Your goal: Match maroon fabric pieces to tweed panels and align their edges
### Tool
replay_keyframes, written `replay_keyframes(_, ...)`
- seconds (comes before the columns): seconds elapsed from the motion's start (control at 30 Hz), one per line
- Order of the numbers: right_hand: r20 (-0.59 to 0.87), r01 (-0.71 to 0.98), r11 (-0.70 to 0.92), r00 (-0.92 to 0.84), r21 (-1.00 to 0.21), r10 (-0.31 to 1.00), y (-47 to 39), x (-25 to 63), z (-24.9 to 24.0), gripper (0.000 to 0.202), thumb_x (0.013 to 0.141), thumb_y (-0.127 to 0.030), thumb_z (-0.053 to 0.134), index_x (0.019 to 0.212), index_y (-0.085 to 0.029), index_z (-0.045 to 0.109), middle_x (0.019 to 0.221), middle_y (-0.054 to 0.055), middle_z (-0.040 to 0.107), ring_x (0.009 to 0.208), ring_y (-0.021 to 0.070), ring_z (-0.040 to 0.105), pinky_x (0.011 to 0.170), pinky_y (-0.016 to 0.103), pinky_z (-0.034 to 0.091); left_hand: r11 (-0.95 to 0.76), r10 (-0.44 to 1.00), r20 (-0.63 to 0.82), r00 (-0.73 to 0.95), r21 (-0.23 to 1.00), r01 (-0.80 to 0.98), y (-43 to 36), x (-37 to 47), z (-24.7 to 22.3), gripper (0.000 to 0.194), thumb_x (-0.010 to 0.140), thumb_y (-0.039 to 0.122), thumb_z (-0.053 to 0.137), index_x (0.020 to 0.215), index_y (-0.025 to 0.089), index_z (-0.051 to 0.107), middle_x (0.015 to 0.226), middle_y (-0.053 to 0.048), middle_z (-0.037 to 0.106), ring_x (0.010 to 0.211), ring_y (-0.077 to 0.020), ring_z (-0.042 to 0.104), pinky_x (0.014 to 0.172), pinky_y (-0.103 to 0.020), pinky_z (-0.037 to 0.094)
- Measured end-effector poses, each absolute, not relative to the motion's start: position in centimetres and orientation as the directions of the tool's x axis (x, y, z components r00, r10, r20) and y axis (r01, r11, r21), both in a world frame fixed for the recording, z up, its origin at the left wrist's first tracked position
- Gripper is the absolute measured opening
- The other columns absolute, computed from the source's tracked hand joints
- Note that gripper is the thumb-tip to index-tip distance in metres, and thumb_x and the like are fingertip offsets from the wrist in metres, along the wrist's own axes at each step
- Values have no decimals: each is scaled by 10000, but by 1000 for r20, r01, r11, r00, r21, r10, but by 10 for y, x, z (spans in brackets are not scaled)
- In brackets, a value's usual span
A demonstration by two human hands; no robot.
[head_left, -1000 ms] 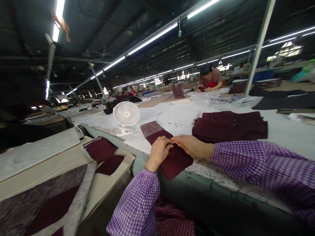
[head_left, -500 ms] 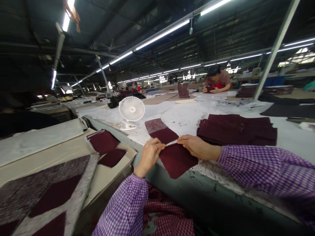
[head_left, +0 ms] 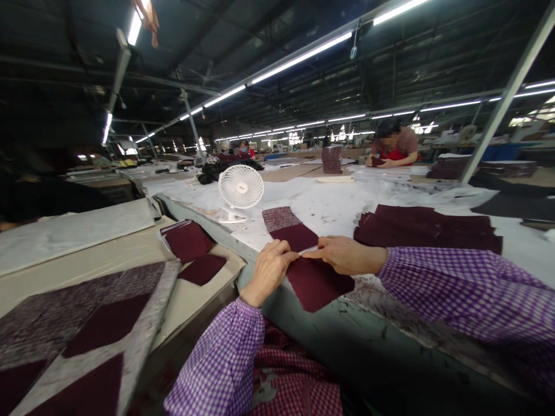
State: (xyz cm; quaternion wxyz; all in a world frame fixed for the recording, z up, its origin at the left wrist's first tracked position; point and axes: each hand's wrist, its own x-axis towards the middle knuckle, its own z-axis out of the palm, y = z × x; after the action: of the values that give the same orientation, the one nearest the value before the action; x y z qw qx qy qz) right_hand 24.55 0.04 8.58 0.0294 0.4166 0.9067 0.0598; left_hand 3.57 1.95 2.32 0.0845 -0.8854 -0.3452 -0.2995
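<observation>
Left: beige-topped side counter (head_left: 236, 261); near its right-hand corner, a small stack of dark maroon cloth pieces (head_left: 187, 240), and a single maroon cloth patch (head_left: 202, 269) just beside it. Round white plastic fan (head_left: 241, 188) at the left edge of the white-covered counter (head_left: 321, 202).

Left hand (head_left: 269, 268): fingers curled, thumb and index closed on the far edge of a plain maroon woven-cloth piece (head_left: 321, 287). The piece lies at the counter's near edge, its near corner out past it. From the fingertips it extends toward the body; long axis uncertain, upper part covered. Both hands touch it, neither clearly nearer. Looks flat, matt, thin, corners blunt.

Beyond the fingertips: two-tone maroon and flecked cloth piece (head_left: 296, 236).

Right hand (head_left: 347, 254): index extended along the same far edge, others curled; thumb hidden, grip cannot be told. Farther right: broad maroon cloth stack (head_left: 427, 228).
</observation>
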Motion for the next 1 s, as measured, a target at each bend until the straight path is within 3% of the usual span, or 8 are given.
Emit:
replay_keyframes(0.1, -148, 755, 616, -598, 224, 787, -1, 234, 96, 570, 837, -95, 423, 1363, -310, 459, 953, 115, 602, 851, 217, 572, 728, 319, 420, -765, 544, 592, 594, 59, 641, 21, 34, 22, 289, 936, 262, 405, 1018, 245, 682, 846, -51, 575, 818, -184, 486, 731, -311, 396)
replay_keyframes(0.2, -215, 744, 611, -571, 272, 792, -1, 228, 103, 583, 853, -116, 416, 1392, -337, 405, 988, 118, 601, 850, 218, 581, 699, 312, 411, -777, 593, 608, 528, 257, 575, 26, 29, 19, 246, 918, 287, 458, 961, 213, 688, 855, -46, 597, 841, -174, 513, 758, -294, 423)
replay_keyframes(0.37, -216, 708, 619, -582, 341, 784, 1, 222, 104, 574, 862, -143, 399, 1392, -363, 394, 966, 119, 608, 742, 191, 573, 641, 299, 394, -761, 646, 599, 473, 452, 466, 30, 17, 15, 207, 890, 293, 514, 875, 191, 693, 862, -49, 626, 867, -179, 544, 798, -306, 441)
replay_keyframes(0.53, -196, 681, 653, -627, 332, 754, 5, 222, 102, 611, 820, -122, 435, 1385, -355, 410, 895, 107, 616, 682, 167, 547, 613, 284, 378, -687, 726, 596, 342, 621, 377, 27, 9, 15, 182, 884, 243, 503, 897, 169, 669, 863, -44, 631, 838, -158, 578, 786, -288, 451)
replay_keyframes(0.77, -95, 676, 690, -693, 258, 715, 11, 228, 98, 585, 749, -100, 473, 1296, -296, 539, 750, 69, 612, 585, 135, 506, 590, 261, 367, -683, 727, 584, 361, 562, 466, 22, 17, 19, 136, 825, 162, 548, 780, 182, 674, 812, -35, 621, 827, -173, 559, 774, -303, 449)
replay_keyframes(1.0, -134, 623, 698, -705, 352, 697, 7, 212, 98, 559, 815, -84, 424, 1323, -303, 506, 729, 77, 610, 526, 120, 476, 557, 258, 336, -670, 742, 593, 314, 636, 382, 23, 11, 9, 157, 862, 233, 526, 809, 176, 663, 848, -37, 637, 848, -164, 570, 801, -286, 444)
